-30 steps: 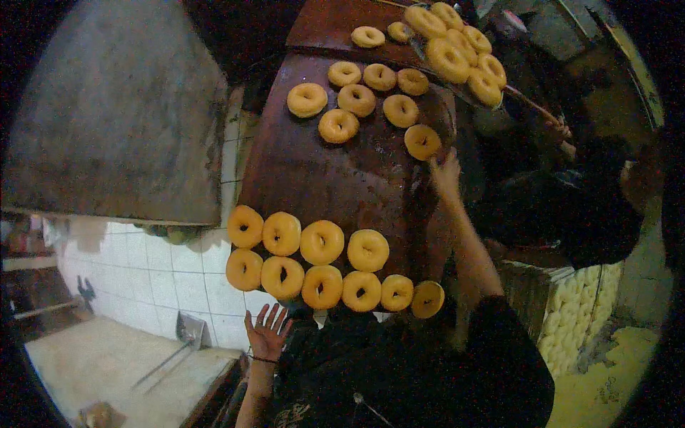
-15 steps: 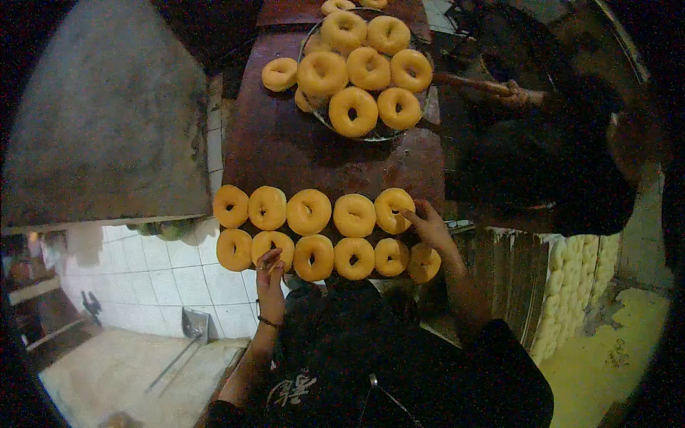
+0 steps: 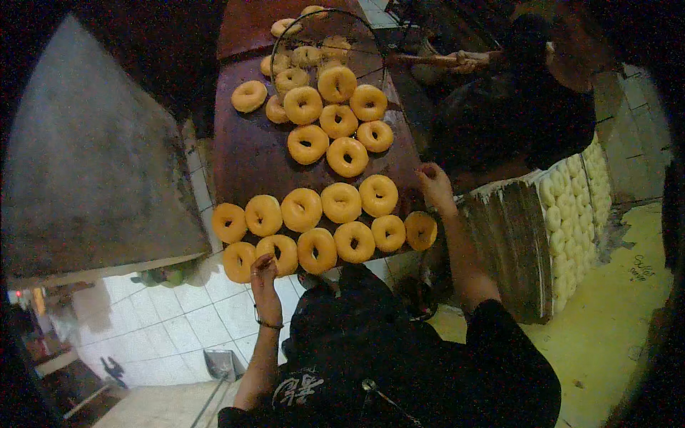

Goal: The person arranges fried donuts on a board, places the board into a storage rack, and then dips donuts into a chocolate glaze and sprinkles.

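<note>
Two rows of golden ring doughnuts (image 3: 317,250) lie at the near end of a dark reddish-brown wooden table (image 3: 246,157). My left hand (image 3: 265,285) is at the near row, its fingertips drawn together over the near edge of a doughnut (image 3: 286,255); whether they grip anything is hidden. Past the table's right edge my right hand (image 3: 437,187) is raised, its fingers loosely bent and somewhat apart, holding nothing that I can see. The nearest ring is the end doughnut of the near row (image 3: 421,230), below that hand and not touched by it.
Beyond the rows lie more loose doughnuts (image 3: 338,121). A co-worker's hand (image 3: 467,61) grips the handle of a round mesh strainer (image 3: 385,71), tilted over the far doughnuts. Stacked boards (image 3: 510,242) stand at the right beside many pale dough rings (image 3: 567,214). A grey hood-like panel (image 3: 93,164) is at left.
The co-worker's strainer has tipped, and its doughnuts now lie on the table. My right hand has left the far row's end doughnut and moved up. My left hand stays near the same doughnut.
</note>
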A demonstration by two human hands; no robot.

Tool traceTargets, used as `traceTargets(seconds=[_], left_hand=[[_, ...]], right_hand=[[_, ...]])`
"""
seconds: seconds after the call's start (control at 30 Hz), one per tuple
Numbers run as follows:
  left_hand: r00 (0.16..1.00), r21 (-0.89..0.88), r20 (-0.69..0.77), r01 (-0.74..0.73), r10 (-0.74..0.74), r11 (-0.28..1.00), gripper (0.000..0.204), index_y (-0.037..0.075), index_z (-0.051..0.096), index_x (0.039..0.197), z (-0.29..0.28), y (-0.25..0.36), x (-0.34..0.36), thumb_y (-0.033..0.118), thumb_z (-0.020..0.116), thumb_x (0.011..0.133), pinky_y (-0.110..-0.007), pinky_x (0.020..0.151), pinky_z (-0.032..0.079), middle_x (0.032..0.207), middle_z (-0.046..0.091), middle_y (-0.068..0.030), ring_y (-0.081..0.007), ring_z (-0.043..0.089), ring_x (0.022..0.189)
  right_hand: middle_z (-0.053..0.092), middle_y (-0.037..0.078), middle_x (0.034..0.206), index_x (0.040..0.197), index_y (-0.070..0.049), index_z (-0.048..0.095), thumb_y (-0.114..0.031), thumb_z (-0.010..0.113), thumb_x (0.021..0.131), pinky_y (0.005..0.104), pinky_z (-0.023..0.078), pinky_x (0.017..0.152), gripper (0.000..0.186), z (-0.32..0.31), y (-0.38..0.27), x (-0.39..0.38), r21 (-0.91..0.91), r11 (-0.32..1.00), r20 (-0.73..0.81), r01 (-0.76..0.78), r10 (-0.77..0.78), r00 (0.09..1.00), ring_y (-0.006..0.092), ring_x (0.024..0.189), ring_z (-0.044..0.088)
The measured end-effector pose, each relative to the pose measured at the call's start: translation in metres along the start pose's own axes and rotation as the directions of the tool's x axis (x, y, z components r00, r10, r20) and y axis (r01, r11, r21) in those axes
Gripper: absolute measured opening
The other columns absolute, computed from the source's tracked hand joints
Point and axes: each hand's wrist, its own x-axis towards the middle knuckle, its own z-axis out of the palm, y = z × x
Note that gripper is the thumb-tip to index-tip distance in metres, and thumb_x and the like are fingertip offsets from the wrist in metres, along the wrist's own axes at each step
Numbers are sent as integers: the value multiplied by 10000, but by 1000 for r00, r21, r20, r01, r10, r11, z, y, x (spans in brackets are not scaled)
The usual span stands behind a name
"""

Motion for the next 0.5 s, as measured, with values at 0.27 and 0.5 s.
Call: traceTargets(seconds=[0.27, 0.5], left_hand=[[972, -59, -166, 155, -163, 986, 329, 81, 564, 1295, 8, 8, -48, 246, 577, 1011, -323, 986, 457, 1315, 568, -43, -158, 548, 1187], [985, -39, -152, 81, -86, 996, 323, 42, 547, 1309, 71, 5, -54, 108, 584, 994, -353, 1025, 458, 1269, 589, -91, -184, 558, 1179]], right_hand=[[659, 225, 1195, 1489, -55, 342, -257, 800, 824, 410, 555, 887, 832, 64, -32, 142, -12, 969, 30, 248, -247, 968, 315, 1054, 680], [659, 165, 1241, 1419, 12, 453, -402, 755, 888, 394, 520, 961, 738, -18, 22, 43, 43, 999, 451, 25, -41, 892, 251, 1115, 650]])
